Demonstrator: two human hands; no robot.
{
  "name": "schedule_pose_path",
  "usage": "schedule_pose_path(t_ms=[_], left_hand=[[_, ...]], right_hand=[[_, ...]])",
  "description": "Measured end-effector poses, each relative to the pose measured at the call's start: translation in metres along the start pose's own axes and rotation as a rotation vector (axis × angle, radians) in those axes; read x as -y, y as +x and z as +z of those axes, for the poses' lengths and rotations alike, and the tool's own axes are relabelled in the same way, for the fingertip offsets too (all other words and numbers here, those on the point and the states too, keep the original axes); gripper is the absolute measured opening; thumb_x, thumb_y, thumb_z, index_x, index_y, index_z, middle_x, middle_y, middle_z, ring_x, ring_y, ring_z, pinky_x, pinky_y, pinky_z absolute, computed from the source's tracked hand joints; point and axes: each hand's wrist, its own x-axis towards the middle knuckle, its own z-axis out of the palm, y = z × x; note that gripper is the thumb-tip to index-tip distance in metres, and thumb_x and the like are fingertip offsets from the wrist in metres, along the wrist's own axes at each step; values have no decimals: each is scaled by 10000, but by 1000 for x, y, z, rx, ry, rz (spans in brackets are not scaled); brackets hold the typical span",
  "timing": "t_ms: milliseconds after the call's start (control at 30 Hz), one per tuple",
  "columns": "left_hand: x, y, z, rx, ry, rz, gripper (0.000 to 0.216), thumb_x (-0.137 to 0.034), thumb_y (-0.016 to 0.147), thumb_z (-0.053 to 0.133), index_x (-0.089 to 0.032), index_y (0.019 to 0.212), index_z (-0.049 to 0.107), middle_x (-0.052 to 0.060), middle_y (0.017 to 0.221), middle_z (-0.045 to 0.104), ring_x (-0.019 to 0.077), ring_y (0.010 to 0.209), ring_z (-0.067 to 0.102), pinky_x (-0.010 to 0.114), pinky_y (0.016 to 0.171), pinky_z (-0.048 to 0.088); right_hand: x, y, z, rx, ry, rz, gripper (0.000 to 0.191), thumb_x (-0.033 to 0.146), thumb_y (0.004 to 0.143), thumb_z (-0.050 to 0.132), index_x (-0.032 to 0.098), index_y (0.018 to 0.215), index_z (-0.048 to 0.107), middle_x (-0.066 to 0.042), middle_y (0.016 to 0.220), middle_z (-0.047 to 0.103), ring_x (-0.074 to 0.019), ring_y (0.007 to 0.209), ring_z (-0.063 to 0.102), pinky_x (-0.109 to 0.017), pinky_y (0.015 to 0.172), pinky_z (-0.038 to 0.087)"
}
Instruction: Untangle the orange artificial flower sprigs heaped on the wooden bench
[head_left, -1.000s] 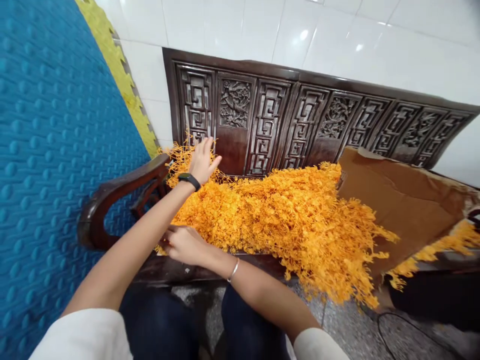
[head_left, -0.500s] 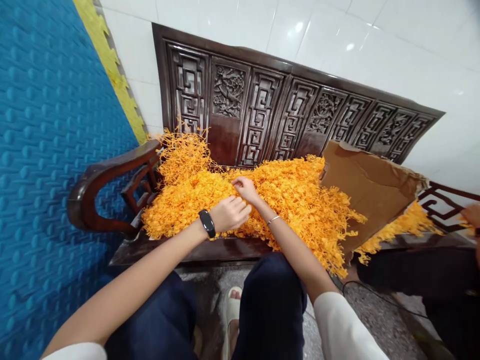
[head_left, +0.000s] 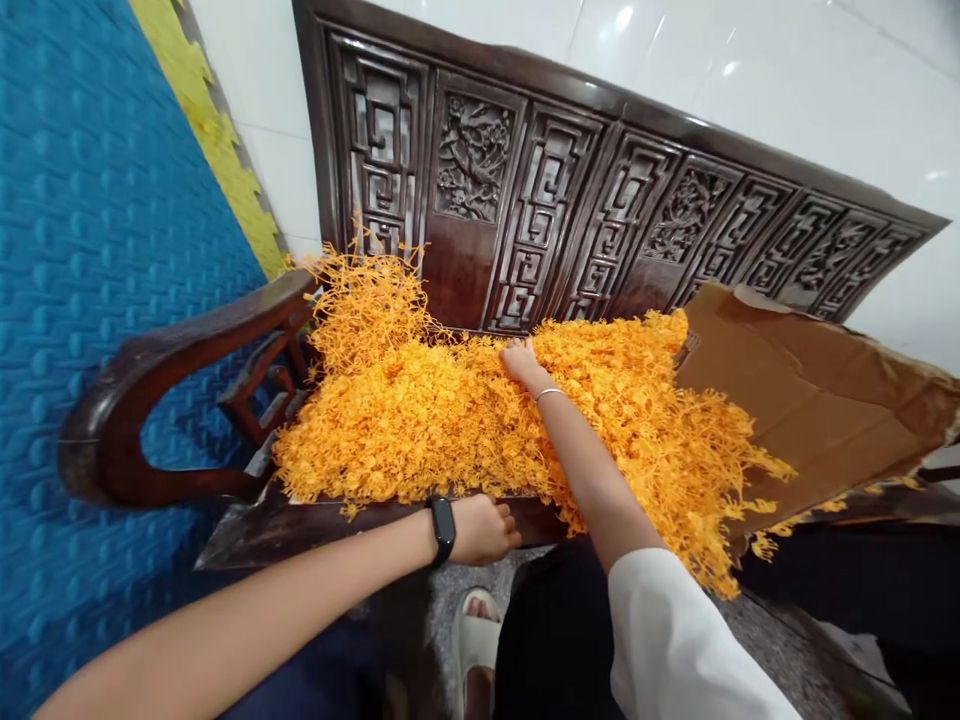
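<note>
A big heap of small orange plastic pieces (head_left: 420,430), flower-like with thin stringy stems, covers the seat of a dark wooden bench. My right hand (head_left: 520,358), a thin bangle on its wrist, reaches to the back middle of the heap. Its fingers are bent down onto the orange pieces, and the tips are partly hidden among them. My left hand (head_left: 484,530), below a black wristband (head_left: 443,530), hangs in front of the seat edge. Its fingers are curled closed, and whatever lies inside them is hidden.
Behind the heap rises the carved bench back (head_left: 472,160). A curved armrest (head_left: 97,440) stands at left, beside blue foam matting (head_left: 90,250) with a yellow edge. A brown cardboard sheet (head_left: 817,400) leans at right. Another person's dark-clothed leg (head_left: 847,570) is at lower right.
My left hand has drawn back from over the heap down to the front of the seat. My right hand has gone down into the pieces. The view has shifted closer.
</note>
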Motion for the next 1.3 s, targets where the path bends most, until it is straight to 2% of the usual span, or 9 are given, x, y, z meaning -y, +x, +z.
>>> schedule_pose_path(t_ms=[133,300,467,600,733,867,967,1067,1300], left_hand=[[5,-10,-1,32,-53,-42,86,-236,813,544,-158,791,574,46,761,661,169,702,604,287,542,417],[8,-16,-4,35,-74,-106,98,-226,839,506,-161,795,563,56,779,652,174,717,598,286,549,414],[14,-7,-7,8,-44,-201,97,-195,842,484,-145,828,567,87,822,641,203,794,583,323,662,428],[28,3,-12,-32,-21,-305,193,-194,888,383,-124,878,562,118,884,622,227,865,559,362,750,408],[37,10,-12,-58,-12,-348,238,-194,899,343,-108,901,565,141,928,606,244,894,545,378,764,393],[29,17,-9,-41,-16,-285,187,-192,869,418,-110,876,586,133,926,614,238,892,553,364,755,396],[21,20,-6,-14,-24,-241,165,-196,852,452,-118,869,597,122,926,623,228,888,557,348,737,398],[16,24,0,18,-37,-197,175,-196,850,456,-119,881,610,115,939,632,224,900,563,340,726,405],[3,35,26,104,-80,-91,105,-224,785,576,-142,772,638,80,871,667,190,823,592,300,664,418]], right_hand=[[-9,0,-10,-53,-35,2,160,126,812,534,135,903,665,-143,1098,625,-248,1171,453,-426,1048,221],[-32,-2,-33,-181,61,175,228,154,826,464,129,890,681,-173,991,660,-268,995,577,-360,855,402],[-43,-3,-55,-365,244,337,305,178,878,379,72,945,658,-188,919,669,-227,855,643,-278,683,475],[-51,8,-114,-524,411,326,427,195,941,190,53,1099,560,-143,950,662,-110,725,657,-193,604,483],[-59,7,-178,-724,754,141,322,229,898,370,5,962,592,-115,841,659,-82,634,638,-224,642,484],[-56,-14,-169,-589,848,108,141,136,802,536,20,775,612,-64,666,641,-101,606,629,-273,682,517],[-49,-32,-128,-288,1072,121,116,79,792,535,64,698,603,-50,593,629,-116,582,634,-298,702,550],[-39,-44,-95,-1,1304,97,150,34,812,472,70,772,611,-96,723,680,-129,668,669,-294,758,552],[20,-42,-81,182,1380,18,91,161,834,551,105,894,588,-94,797,701,-126,634,671,-258,669,555]])
